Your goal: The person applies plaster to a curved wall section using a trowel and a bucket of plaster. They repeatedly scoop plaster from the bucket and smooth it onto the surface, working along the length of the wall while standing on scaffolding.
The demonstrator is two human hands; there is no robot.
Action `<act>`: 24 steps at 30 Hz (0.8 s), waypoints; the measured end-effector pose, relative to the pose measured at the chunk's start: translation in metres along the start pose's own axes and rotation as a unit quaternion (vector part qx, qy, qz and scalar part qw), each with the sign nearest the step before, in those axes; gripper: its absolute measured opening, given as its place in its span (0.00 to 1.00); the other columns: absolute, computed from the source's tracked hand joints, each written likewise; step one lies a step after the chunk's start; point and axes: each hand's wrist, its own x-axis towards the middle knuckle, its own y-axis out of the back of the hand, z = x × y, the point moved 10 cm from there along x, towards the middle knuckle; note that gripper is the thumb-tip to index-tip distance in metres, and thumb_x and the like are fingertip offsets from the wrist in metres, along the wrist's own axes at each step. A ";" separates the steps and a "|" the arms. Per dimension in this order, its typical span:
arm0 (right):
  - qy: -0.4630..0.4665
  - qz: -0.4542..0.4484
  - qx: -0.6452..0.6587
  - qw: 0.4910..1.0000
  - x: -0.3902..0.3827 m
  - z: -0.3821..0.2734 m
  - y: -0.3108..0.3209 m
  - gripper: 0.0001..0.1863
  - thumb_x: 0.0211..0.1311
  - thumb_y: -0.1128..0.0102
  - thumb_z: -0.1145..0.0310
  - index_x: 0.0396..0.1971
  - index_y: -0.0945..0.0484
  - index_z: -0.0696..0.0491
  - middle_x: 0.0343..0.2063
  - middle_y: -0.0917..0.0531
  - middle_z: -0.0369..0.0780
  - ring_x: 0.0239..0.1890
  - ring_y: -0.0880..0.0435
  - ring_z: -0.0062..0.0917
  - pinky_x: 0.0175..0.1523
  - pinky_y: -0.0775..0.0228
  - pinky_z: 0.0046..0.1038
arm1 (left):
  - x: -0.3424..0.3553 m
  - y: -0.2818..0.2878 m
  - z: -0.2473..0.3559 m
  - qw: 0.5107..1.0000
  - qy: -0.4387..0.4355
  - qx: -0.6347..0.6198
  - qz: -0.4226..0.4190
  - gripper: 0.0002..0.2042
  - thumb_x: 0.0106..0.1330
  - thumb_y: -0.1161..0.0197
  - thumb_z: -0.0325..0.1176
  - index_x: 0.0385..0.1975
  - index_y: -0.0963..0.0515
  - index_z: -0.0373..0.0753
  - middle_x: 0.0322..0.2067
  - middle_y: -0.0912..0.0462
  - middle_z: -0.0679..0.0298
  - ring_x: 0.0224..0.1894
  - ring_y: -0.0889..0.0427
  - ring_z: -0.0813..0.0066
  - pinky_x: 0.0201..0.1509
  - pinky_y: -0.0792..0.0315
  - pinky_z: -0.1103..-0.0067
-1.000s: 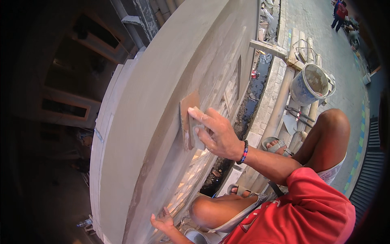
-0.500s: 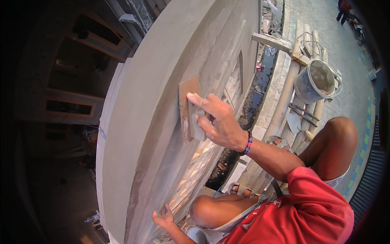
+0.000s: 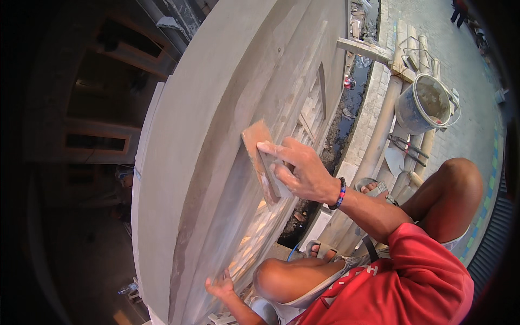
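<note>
My right hand grips a flat plastering float by its back, fingers and thumb closed round the handle. The float's face lies against, or very close to, the ridged plaster moulding of a grey wall. Farther down the same wall, my left hand rests by the edge of the moulding, with its fingers apart and nothing seen in it. Damp, darker plaster streaks run along the wall's long edge. A slatted opening shows between my two hands.
Right of the wall runs a drain ditch with dark water. Beyond it, long poles carry a mortar bucket, pincers and a pointed trowel. A wooden board spans the ditch. Another person stands far off.
My right hand and the float have moved slightly right and down along the moulding, and the float has tilted. My left hand has stayed nearly in place.
</note>
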 end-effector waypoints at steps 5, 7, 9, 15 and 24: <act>-0.097 0.120 0.050 0.987 -0.001 0.042 0.107 0.21 0.65 0.55 0.72 0.57 0.28 0.55 0.48 0.22 0.42 0.45 0.22 0.23 0.51 0.29 0.27 | -0.001 -0.004 0.001 0.999 -0.049 0.007 -0.005 0.43 0.59 0.46 0.50 0.71 0.58 0.38 0.72 0.66 0.54 0.75 0.65 0.61 0.74 0.61 0.57; -0.147 0.169 0.143 0.964 0.018 0.057 0.176 0.22 0.68 0.55 0.71 0.60 0.31 0.55 0.49 0.23 0.43 0.45 0.20 0.23 0.48 0.25 0.25 | -0.012 -0.013 -0.006 0.998 -0.066 -0.005 0.006 0.42 0.61 0.47 0.52 0.71 0.56 0.40 0.72 0.65 0.55 0.75 0.65 0.62 0.74 0.61 0.58; -0.192 0.201 0.212 0.937 0.042 0.054 0.242 0.25 0.69 0.54 0.70 0.65 0.37 0.54 0.50 0.24 0.44 0.41 0.19 0.23 0.43 0.22 0.24 | -0.017 -0.019 -0.011 0.997 -0.078 -0.007 0.006 0.40 0.63 0.49 0.54 0.71 0.56 0.41 0.72 0.63 0.56 0.75 0.63 0.61 0.74 0.60 0.59; -0.284 0.087 -0.253 0.921 0.079 0.023 0.421 0.35 0.57 0.33 0.69 0.65 0.34 0.45 0.58 0.27 0.47 0.51 0.21 0.30 0.40 0.20 0.26 | -0.014 -0.012 -0.017 0.990 -0.128 0.027 0.059 0.33 0.67 0.51 0.53 0.67 0.46 0.41 0.67 0.44 0.58 0.69 0.46 0.60 0.72 0.51 0.60; -0.390 -0.080 -0.463 0.792 -0.063 0.232 0.468 0.19 0.40 0.34 0.71 0.39 0.15 0.56 0.32 0.14 0.45 0.35 0.15 0.35 0.41 0.24 0.33 | 0.028 0.004 -0.013 0.990 -0.133 0.031 0.030 0.35 0.65 0.46 0.52 0.68 0.48 0.43 0.68 0.46 0.58 0.69 0.47 0.60 0.71 0.49 0.59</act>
